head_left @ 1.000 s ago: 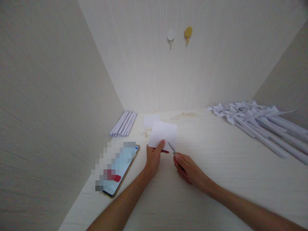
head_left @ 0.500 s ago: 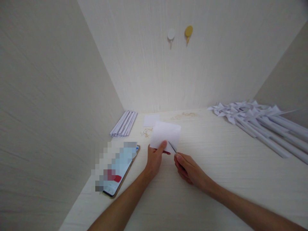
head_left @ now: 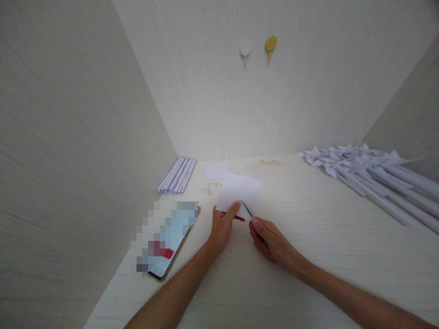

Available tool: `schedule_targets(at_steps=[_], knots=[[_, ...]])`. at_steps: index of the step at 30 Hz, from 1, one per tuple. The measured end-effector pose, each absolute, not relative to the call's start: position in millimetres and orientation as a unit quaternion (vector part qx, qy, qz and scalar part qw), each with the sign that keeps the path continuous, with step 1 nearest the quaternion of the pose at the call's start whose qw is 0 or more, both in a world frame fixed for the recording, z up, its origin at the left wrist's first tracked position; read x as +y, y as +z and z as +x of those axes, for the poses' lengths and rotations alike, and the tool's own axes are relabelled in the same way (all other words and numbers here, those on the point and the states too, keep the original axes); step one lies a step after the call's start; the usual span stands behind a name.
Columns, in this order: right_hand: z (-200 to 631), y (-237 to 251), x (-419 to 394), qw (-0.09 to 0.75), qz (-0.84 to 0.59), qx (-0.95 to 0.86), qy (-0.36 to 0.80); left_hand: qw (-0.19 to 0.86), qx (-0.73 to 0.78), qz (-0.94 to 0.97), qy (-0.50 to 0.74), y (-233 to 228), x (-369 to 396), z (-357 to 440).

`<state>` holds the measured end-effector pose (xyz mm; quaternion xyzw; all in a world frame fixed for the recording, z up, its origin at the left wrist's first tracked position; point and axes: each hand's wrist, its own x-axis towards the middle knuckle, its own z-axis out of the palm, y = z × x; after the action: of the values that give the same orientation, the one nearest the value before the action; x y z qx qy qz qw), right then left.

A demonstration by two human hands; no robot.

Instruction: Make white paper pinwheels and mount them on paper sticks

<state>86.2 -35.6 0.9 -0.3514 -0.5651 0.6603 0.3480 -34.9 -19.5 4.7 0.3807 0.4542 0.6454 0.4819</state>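
Observation:
A square sheet of white paper [head_left: 236,189] is held up over the table, tilted, its lower edge toward me. My left hand [head_left: 223,224] pinches that edge, thumb on top and fingers beneath. Closed around a pair of scissors, my right hand [head_left: 267,237] sits at the sheet's lower right corner. One thin dark scissor blade [head_left: 247,209] lies over the paper, pointing up and left from the corner toward the left thumb. The scissors' handles are mostly hidden inside my fingers.
A phone [head_left: 174,246] with a lit, partly blurred screen lies left. Behind it are rolled paper sticks [head_left: 177,176], another white square [head_left: 216,171] and small pale bits [head_left: 211,187]. Paper pinwheels on sticks [head_left: 363,169] pile up right. Two hooks [head_left: 270,44] hang on the back wall.
The paper and my left hand have shifted slightly to the right. The blade stays over the same corner, and both hands keep their grip.

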Motion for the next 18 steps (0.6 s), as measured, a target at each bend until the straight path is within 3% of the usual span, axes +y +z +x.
schedule_targets(at_steps=[18], knots=[[84.2, 4.0, -36.6, 0.355, -0.345, -0.534, 0.685, 0.491, 0.443, 0.386, 0.643, 1.7, -20.2, -34.5]])
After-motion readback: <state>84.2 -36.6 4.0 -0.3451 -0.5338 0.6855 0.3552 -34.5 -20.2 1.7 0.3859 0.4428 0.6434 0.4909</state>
